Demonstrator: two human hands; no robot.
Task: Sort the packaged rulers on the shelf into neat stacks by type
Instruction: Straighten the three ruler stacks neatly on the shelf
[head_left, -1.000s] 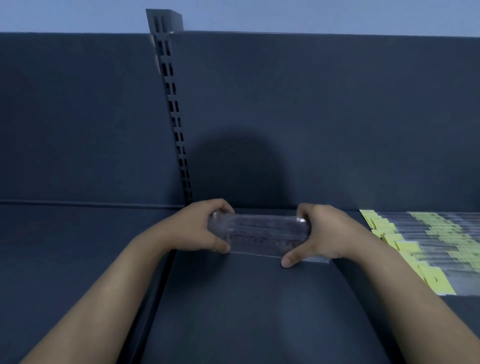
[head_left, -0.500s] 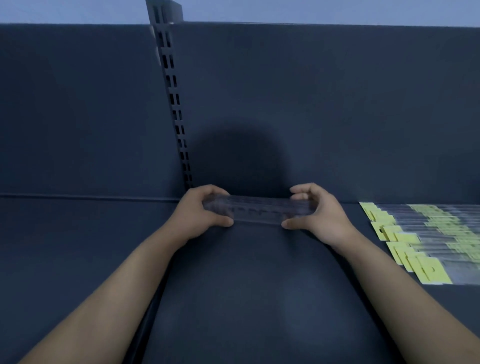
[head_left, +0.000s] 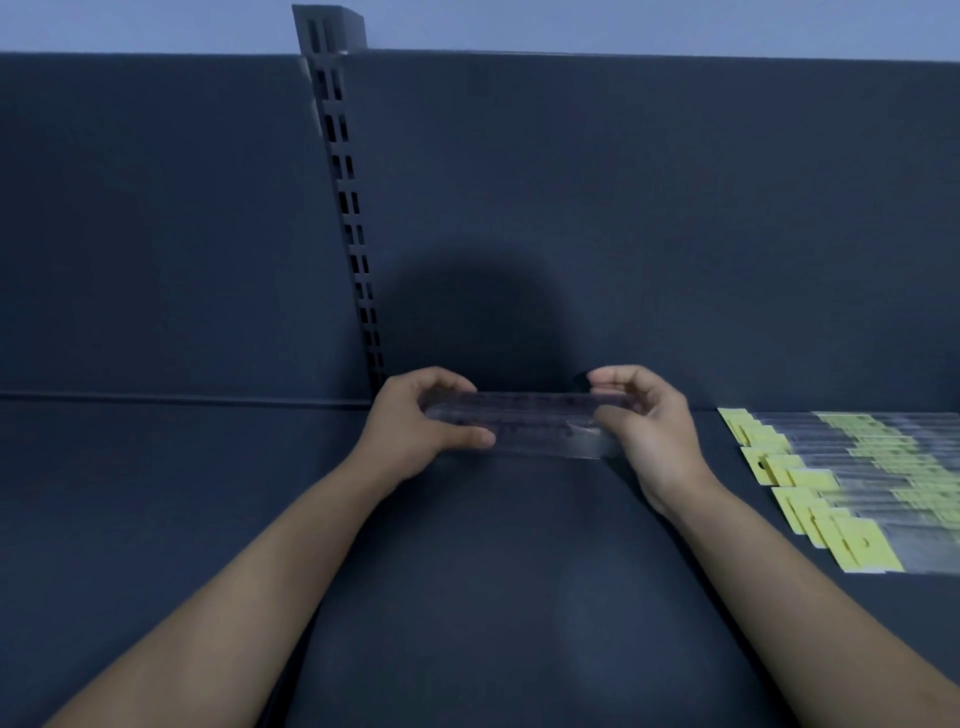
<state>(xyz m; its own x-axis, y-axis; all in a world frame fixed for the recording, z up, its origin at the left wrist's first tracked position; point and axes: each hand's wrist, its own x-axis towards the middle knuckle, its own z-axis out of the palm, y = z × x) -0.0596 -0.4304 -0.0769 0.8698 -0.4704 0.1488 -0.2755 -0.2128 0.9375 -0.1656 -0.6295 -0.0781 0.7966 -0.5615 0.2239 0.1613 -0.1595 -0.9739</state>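
Note:
A stack of clear packaged rulers lies crosswise near the back of the dark shelf. My left hand grips its left end, thumb in front and fingers curled over the back. My right hand grips its right end the same way. To the right, several packaged rulers with yellow header cards lie fanned out in an overlapping row on the shelf.
The dark back panel rises right behind the held stack. A slotted upright runs down to the shelf just left of my left hand. A second shelf section extends to the left.
Both hands have carried the clear ruler stack away from me toward the back panel and tipped it flatter. The yellow-carded rulers have not moved.

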